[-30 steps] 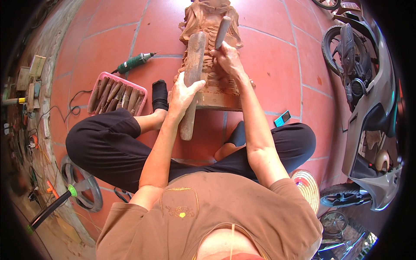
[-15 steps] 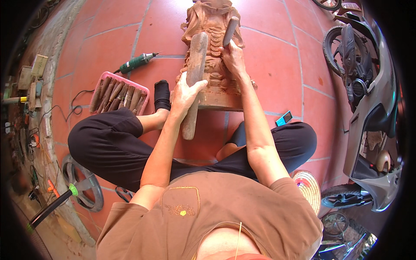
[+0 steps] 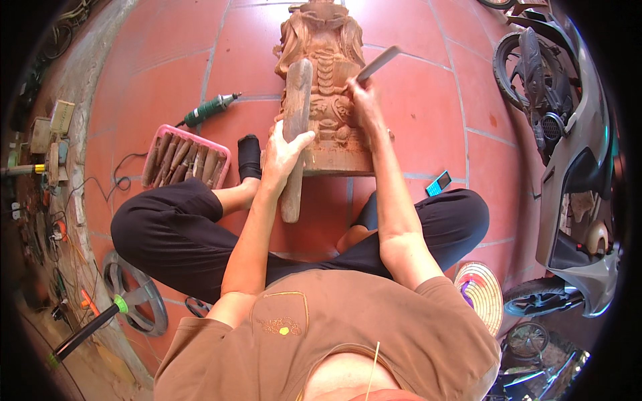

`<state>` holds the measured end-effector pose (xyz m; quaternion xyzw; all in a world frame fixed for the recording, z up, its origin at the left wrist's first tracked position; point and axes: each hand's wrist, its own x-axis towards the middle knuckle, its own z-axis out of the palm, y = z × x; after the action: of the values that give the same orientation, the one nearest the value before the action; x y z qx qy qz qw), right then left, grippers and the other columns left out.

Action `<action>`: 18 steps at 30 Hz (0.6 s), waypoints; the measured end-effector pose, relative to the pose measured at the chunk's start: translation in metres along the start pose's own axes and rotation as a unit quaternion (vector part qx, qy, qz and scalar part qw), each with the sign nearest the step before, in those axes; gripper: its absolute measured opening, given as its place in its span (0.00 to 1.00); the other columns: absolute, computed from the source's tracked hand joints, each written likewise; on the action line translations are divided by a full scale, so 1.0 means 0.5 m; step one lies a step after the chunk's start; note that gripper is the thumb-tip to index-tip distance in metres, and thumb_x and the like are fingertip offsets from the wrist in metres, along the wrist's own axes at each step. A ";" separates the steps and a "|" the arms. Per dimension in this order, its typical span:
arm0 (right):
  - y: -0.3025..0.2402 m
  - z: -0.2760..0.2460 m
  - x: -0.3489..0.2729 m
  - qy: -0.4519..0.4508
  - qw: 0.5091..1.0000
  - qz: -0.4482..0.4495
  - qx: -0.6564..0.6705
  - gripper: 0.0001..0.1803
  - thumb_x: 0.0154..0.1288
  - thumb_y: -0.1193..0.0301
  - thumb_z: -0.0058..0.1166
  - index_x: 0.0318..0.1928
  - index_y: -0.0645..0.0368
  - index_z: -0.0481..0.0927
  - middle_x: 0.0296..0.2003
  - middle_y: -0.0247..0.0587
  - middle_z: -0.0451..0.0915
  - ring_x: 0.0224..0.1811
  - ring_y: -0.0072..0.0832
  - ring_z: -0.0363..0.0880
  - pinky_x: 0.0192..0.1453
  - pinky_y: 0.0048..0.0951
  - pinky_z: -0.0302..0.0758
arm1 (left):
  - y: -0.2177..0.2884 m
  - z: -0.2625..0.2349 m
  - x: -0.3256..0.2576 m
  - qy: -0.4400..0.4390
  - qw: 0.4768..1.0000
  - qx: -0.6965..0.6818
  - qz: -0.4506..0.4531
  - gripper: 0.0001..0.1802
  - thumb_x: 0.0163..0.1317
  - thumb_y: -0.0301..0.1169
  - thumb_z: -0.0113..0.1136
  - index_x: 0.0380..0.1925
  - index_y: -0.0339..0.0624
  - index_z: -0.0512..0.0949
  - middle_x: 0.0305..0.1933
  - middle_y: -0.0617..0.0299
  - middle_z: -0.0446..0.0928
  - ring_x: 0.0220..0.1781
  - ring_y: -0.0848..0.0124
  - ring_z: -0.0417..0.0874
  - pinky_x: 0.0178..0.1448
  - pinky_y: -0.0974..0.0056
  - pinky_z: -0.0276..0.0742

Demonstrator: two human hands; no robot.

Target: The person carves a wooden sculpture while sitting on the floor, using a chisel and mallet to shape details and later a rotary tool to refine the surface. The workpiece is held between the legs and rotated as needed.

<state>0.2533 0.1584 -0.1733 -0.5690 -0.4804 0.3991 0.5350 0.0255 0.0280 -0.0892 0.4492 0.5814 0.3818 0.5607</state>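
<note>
Wooden mallet [image 3: 294,134], centre frame, gripped mid-shaft in the left hand [image 3: 284,150] | chisel [image 3: 376,64] pinched in the right hand [image 3: 361,100], upper centre | best struck squarely, lightly, blade kept steady | beyond, reddish carved statue [image 3: 328,73] lying on terracotta tiles [image 3: 414,113], ornately detailed.

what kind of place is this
Probably an informal home or courtyard woodcarving spot. A person sits cross-legged on a red tiled floor carving a wooden statue, with a pink tray of chisels beside them and a parked motorbike nearby.
</note>
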 end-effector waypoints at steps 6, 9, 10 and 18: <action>-0.001 0.022 -0.024 -0.039 0.992 0.030 0.119 0.07 0.71 0.71 0.59 0.42 0.58 0.75 0.30 0.32 0.79 0.27 0.18 0.78 0.32 0.21 0.76 | -0.006 -0.001 -0.003 0.012 0.998 -0.051 0.035 0.32 0.61 0.38 0.70 0.62 0.35 0.71 0.32 0.61 0.78 0.22 0.75 0.76 0.25 0.68 0.73; 0.006 0.028 -0.031 -0.016 0.992 0.018 0.123 0.04 0.71 0.74 0.59 0.41 0.58 0.76 0.30 0.31 0.80 0.28 0.17 0.78 0.33 0.20 0.76 | -0.007 0.003 -0.005 0.026 0.999 -0.033 0.027 0.32 0.61 0.39 0.70 0.61 0.34 0.71 0.32 0.61 0.78 0.22 0.75 0.77 0.25 0.68 0.73; 0.009 0.023 -0.031 -0.013 0.992 0.024 0.120 0.04 0.71 0.74 0.59 0.41 0.58 0.77 0.29 0.31 0.80 0.28 0.17 0.79 0.33 0.20 0.76 | -0.007 0.004 -0.006 0.026 0.999 -0.024 0.024 0.32 0.60 0.39 0.70 0.60 0.34 0.71 0.32 0.61 0.78 0.22 0.75 0.77 0.25 0.68 0.73; 0.013 0.029 -0.049 0.053 0.995 -0.077 -0.028 0.04 0.70 0.73 0.60 0.39 0.61 0.80 0.28 0.33 0.84 0.30 0.19 0.81 0.34 0.25 0.76 | -0.008 0.011 -0.012 0.029 0.999 -0.016 0.036 0.26 0.60 0.40 0.70 0.50 0.36 0.74 0.28 0.62 0.77 0.20 0.74 0.76 0.24 0.67 0.73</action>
<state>0.2344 0.1380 -0.1826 -0.5652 -0.5047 0.3124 0.5729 0.0303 0.0208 -0.0913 0.4494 0.5745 0.4240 0.5369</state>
